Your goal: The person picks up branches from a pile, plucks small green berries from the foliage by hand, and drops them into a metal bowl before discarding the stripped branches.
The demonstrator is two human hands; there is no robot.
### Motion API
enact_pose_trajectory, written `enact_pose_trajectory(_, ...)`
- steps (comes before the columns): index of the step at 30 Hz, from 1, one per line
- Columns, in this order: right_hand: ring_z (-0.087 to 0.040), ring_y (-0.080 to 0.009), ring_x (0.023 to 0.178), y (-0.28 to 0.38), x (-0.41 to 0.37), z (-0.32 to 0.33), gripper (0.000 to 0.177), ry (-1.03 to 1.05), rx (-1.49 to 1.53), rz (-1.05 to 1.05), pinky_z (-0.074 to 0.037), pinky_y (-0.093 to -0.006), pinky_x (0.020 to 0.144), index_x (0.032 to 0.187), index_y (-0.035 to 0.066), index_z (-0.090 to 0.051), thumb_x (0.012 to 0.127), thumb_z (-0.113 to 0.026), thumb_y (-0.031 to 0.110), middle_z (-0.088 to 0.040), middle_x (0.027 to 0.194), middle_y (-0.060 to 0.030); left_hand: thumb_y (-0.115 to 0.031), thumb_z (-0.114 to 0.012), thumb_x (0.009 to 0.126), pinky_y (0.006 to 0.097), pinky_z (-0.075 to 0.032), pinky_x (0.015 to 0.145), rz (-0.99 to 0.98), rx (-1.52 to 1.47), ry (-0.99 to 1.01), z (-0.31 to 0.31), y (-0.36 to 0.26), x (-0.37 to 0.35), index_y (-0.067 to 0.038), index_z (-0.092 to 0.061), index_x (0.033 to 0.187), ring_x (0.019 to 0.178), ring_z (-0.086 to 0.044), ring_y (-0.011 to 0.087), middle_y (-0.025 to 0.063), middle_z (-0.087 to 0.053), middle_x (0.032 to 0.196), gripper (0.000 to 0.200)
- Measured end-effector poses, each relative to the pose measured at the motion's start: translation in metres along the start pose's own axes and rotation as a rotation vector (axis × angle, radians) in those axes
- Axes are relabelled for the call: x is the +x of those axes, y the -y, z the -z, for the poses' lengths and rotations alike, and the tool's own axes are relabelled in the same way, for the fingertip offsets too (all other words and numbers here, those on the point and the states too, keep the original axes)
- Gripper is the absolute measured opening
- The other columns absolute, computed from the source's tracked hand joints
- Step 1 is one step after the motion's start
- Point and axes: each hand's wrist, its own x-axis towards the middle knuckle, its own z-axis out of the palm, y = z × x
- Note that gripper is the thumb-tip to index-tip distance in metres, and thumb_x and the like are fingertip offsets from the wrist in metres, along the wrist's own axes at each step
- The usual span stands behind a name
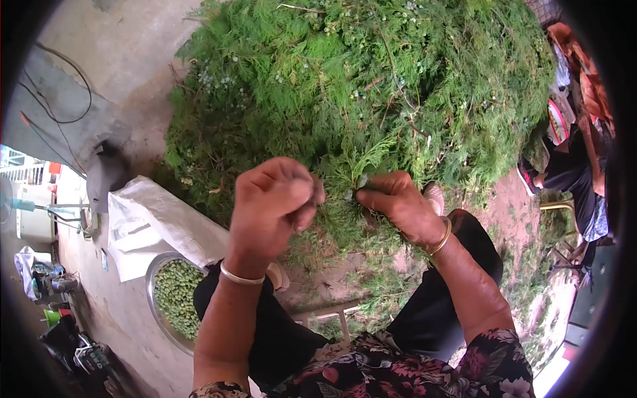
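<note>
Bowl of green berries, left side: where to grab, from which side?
Grip the bowl by its outer rim, coming from the wearer's left. That curved edge is exposed, while the left leg crowds the opposite side and the white sack lies close to the far edge. It's wide and well filled with berries, so probably best kept level.

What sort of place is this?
Probably a makeshift work area, perhaps a yard or shed: a large heap of green branches lies on a bare, hard floor, near a round basin of small green pieces and a white sack.
</note>
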Motion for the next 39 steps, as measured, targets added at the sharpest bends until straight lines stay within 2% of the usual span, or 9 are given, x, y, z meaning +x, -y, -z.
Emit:
enact_pose_trajectory(5, -0.041, -0.0023, 0.058, 0.005, 0.001, -0.006, 0.017, 0.012, -0.054, 0.068, -0.035, -0.0242, 0.050, 0.077, -0.005, -0.064, 0.085, -0.061, 0.010, -0.052, 0.060, 0.0045, -0.009, -0.071, 0.077, 0.0222, -0.037, 0.049, -0.099, 1.008, -0.088, -0.016, 0.025, 0.004, 0.002, -0.064, 0.071, 0.055, -0.048, 0.0032, -0.0013, -0.058, 0.060, 0.015)
enact_pose_trajectory(10, -0.044, -0.0028, 0.059, 0.011, -0.002, -0.008, 0.015, 0.069, 0.063, 0.082, -0.037, -0.0237, 0.052, 0.081, -0.005, -0.065, 0.085, -0.063, 0.009, -0.053, 0.060, 0.0034, -0.008, -0.067, 0.081, 0.0207, -0.033, 0.044, -0.034, 0.796, -0.076, -0.018, 0.015, 0.000, 0.002, -0.063, 0.074, 0.052, -0.045, 0.0031, 0.0002, -0.057, 0.062, 0.012)
enact_pose_trajectory(13, -0.045, -0.0034, 0.058, 0.022, -0.005, -0.011, 0.014, 0.113, 0.219, 0.068, -0.038, -0.0236, 0.052, 0.082, -0.004, -0.064, 0.085, -0.064, 0.010, -0.054, 0.060, 0.0033, -0.012, -0.060, 0.085, 0.0178, -0.032, 0.042, 0.237, 0.191, -0.097, -0.014, 0.006, -0.003, 0.002, -0.061, 0.083, 0.049, -0.044, 0.0045, 0.0038, -0.055, 0.064, 0.013)
enact_pose_trajectory(17, -0.043, -0.0035, 0.053, 0.018, -0.001, 0.003, 0.015, 0.075, 0.421, -0.064, -0.037, -0.0236, 0.049, 0.076, -0.002, -0.063, 0.085, -0.064, 0.011, -0.051, 0.058, 0.0052, -0.017, -0.052, 0.090, 0.0187, -0.034, 0.038, -0.014, -0.364, 0.070, 0.023, 0.012, -0.001, 0.002, -0.056, 0.105, 0.046, -0.045, 0.0053, 0.0072, -0.054, 0.067, 0.024)
enact_pose_trajectory(22, -0.038, -0.0012, 0.052, -0.005, 0.009, -0.004, 0.014, -0.081, 0.000, 0.148, -0.034, -0.0234, 0.046, 0.073, 0.000, -0.064, 0.084, -0.060, 0.008, -0.047, 0.055, 0.0047, -0.015, -0.054, 0.089, 0.0193, -0.038, 0.041, 0.034, -0.371, 0.163, 0.013, 0.002, 0.002, 0.003, -0.054, 0.107, 0.048, -0.046, 0.0052, 0.0128, -0.057, 0.080, 0.026)
enact_pose_trajectory(26, -0.039, -0.0012, 0.055, 0.001, 0.005, -0.012, 0.013, -0.121, -0.114, 0.243, -0.034, -0.0241, 0.047, 0.079, -0.003, -0.065, 0.084, -0.058, 0.006, -0.051, 0.056, 0.0025, -0.008, -0.063, 0.082, 0.0184, -0.037, 0.044, 0.122, 0.088, -0.036, -0.015, 0.014, -0.001, 0.004, -0.059, 0.097, 0.050, -0.046, 0.0052, 0.0124, -0.061, 0.080, 0.020)
enact_pose_trajectory(28, -0.040, -0.0015, 0.055, 0.002, 0.008, -0.014, 0.013, -0.081, -0.196, 0.271, -0.035, -0.0244, 0.047, 0.081, -0.004, -0.065, 0.083, -0.057, 0.005, -0.052, 0.057, 0.0020, -0.004, -0.069, 0.077, 0.0194, -0.039, 0.049, -0.078, 0.863, -0.088, -0.027, 0.022, 0.001, 0.004, -0.062, 0.087, 0.055, -0.049, 0.0044, 0.0057, -0.061, 0.073, 0.015)
enact_pose_trajectory(36, -0.045, -0.0042, 0.057, 0.016, 0.003, -0.007, 0.016, -0.045, 0.185, 0.048, -0.037, -0.0251, 0.049, 0.079, -0.005, -0.066, 0.084, -0.059, 0.009, -0.057, 0.062, -0.0002, -0.002, -0.070, 0.077, 0.0215, -0.040, 0.050, -0.239, 0.961, -0.172, -0.025, 0.037, 0.004, 0.003, -0.061, 0.079, 0.058, -0.051, 0.0051, 0.0001, -0.058, 0.067, 0.011)
enact_pose_trajectory(39, -0.048, -0.0056, 0.055, 0.020, 0.000, -0.001, 0.015, -0.002, 0.452, -0.065, -0.038, -0.0235, 0.048, 0.077, -0.004, -0.066, 0.083, -0.062, 0.010, -0.057, 0.062, 0.0008, -0.002, -0.065, 0.083, 0.0191, -0.031, 0.041, 0.061, 0.404, -0.166, -0.031, 0.028, 0.003, 0.002, -0.061, 0.081, 0.047, -0.041, 0.0026, -0.0013, -0.053, 0.061, 0.006)
